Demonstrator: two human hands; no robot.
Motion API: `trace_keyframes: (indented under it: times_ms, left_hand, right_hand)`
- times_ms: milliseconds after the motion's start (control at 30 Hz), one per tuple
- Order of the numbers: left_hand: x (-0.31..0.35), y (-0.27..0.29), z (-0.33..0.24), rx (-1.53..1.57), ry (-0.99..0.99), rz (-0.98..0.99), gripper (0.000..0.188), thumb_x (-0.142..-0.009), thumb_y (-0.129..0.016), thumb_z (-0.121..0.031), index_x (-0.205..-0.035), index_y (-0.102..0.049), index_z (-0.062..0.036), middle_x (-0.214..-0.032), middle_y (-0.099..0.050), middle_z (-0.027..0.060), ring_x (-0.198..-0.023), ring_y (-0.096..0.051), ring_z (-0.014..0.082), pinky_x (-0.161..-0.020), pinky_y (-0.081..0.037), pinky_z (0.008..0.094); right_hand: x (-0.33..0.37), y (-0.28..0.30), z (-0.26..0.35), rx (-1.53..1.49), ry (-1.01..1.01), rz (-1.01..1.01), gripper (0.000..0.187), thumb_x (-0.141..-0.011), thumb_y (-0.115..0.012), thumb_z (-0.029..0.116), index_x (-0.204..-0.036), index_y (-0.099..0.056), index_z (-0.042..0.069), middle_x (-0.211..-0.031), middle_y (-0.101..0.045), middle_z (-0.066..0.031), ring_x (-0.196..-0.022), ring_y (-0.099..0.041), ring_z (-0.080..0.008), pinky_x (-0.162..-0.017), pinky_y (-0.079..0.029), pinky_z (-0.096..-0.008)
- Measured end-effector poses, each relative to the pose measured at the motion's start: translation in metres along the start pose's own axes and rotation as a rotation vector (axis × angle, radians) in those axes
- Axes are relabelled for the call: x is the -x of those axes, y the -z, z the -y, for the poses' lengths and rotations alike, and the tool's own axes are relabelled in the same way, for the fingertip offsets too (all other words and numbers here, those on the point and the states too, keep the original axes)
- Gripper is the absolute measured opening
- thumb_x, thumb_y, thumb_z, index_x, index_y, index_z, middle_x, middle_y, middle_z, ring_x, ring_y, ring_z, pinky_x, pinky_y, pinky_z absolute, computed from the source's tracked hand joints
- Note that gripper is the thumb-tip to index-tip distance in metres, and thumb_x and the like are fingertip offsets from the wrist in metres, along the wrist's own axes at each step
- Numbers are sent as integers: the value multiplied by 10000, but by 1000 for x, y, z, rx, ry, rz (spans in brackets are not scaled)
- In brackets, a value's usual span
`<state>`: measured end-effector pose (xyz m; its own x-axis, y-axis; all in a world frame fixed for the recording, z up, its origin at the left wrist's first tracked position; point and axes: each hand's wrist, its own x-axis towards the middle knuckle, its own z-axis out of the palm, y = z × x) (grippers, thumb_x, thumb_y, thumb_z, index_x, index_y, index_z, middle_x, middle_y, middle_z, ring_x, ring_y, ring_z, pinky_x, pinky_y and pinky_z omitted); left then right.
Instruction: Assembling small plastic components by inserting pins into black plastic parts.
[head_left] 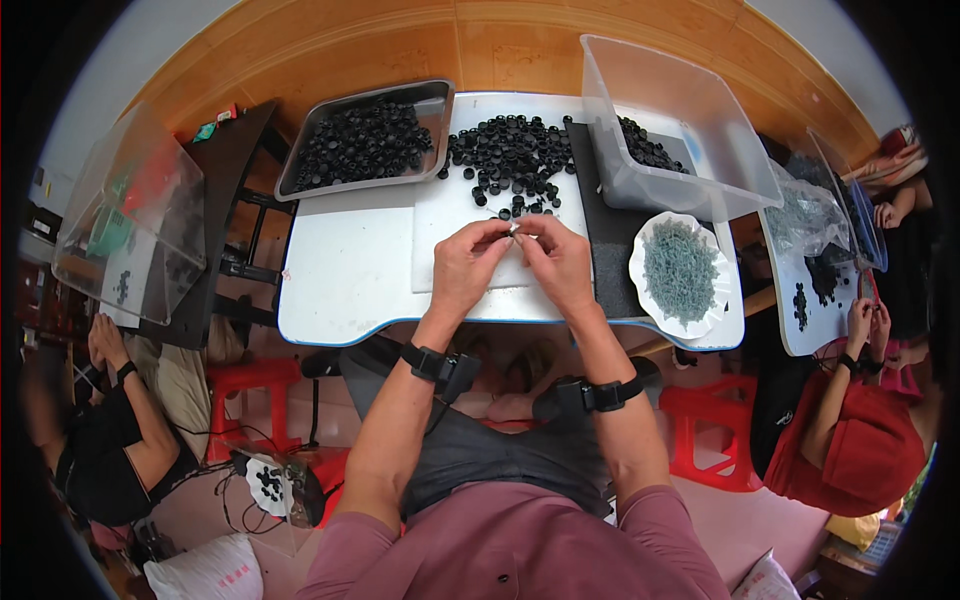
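My left hand [467,262] and my right hand [556,262] meet over a white board [432,225] on the table, both closed in a pinch. Between the fingertips is a small black piece [512,231] with a whitish bit at it; the fingers cover most of it. Just beyond my hands lies a heap of small black round caps [512,155], with a few loose ones near my fingertips. To the right of my right hand, a white scalloped dish [640,262] holds many thin grey-green translucent pieces [683,270].
A tray [287,186] full of black caps stands far left. A clear plastic bin [690,195] with more caps stands right, partly over a dark mat [612,262]. People sit at both sides, one in a red hat [865,435]. Red stools [712,425] flank me.
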<state>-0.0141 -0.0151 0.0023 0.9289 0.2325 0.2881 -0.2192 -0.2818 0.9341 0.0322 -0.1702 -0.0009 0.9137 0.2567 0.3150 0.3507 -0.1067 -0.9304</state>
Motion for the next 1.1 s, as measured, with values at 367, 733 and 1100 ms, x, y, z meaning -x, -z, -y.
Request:
trace_keyframes:
  times_ms: [367, 733, 1100]
  left_hand:
    - [0, -1, -7, 71, 100, -29, 250, -920, -756, -81, -1146, -697, 9, -966, -783, 110, -863, -728, 111, -770, -579, 257]
    - [-1, 1, -3, 7, 149, 60, 249, -963, -727, -110, -1171, -706, 24, -944, -782, 83, -861, -718, 99, -763, -580, 249]
    - [1, 1, 1, 7, 32, 18, 194, -965, -703, -77, -1127, -736, 25, -944, -773, 74, -863, -709, 101, -771, -565, 247]
  right_hand:
    - [0, 1, 11, 143, 177, 23, 258, -817, -715, -30, -1066, -704, 33, -998, -703, -74, -640, -622, -136, -567, -497, -263]
    - [3, 1, 10, 206, 202, -32, 210, -848, -747, -3, -1054, -722, 29, -940, -735, -86, -629, -639, -145, -571, -509, -270]
    - [2, 2, 9, 111, 130, -32, 204, -840, -789, 38, -1038, -746, 19, -899, -745, -65, -599, -594, -90, -550, -478, -239]
